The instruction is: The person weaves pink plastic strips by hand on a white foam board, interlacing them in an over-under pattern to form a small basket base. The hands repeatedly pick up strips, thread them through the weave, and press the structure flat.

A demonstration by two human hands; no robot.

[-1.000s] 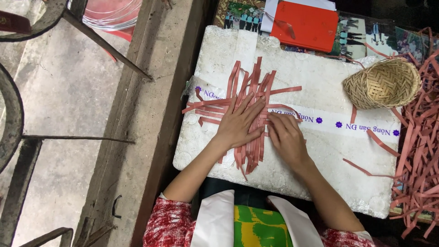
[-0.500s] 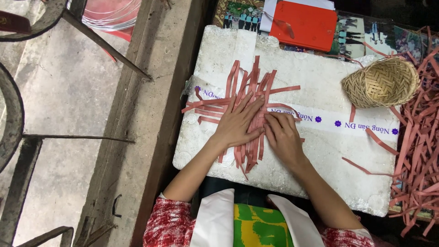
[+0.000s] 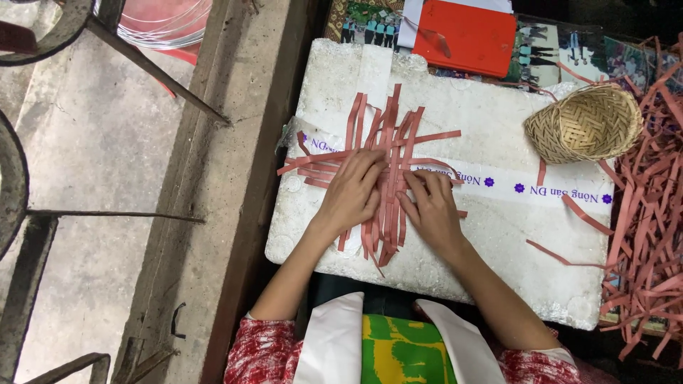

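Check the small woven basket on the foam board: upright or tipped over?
Tipped. The woven basket lies on its side on the white foam board, its mouth facing the camera, showing an empty inside.

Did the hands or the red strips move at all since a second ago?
Barely. The right hand slid slightly leftward toward the left hand; both stay pressed flat on the crossed red strips. Nothing was picked up or let go. The white foam board, woven basket and loose strip pile stayed put.

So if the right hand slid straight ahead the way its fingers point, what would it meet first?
Likely the crossing red strips just beyond the right hand, still on the white foam board; it already rests on them.
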